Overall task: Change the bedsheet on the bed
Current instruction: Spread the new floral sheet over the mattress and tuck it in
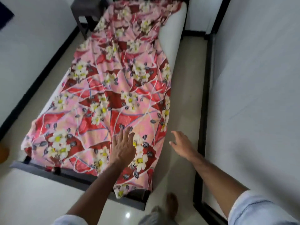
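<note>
Where the floral bedsheet [113, 95] lies, it runs the length of the bed in a loose, wrinkled strip, draped over the near end and leaving a band of white mattress [173, 34] bare along the right side. On its near part rests the left hand [124, 148], palm down, fingers straight and slightly spread, flat against the cloth and pinching nothing. Its forearm reaches in from the lower edge with a pale sleeve pushed up near the elbow. Off the sheet's right edge, the right hand [181, 143] hovers over the floor [186, 95] beside the bed, fingers loosely spread and a little curled, holding nothing; whether its fingertips brush the mattress side I cannot tell. That arm also ends in a light sleeve [259, 208] cut off at the corner. A bare foot [172, 203] shows below, blurred. The dark bed frame [73, 176] peeks out under the near hem. At the far left stands a dark side table [87, 12], partly cropped. An orange shape at the left edge is too cut off to identify.
</note>
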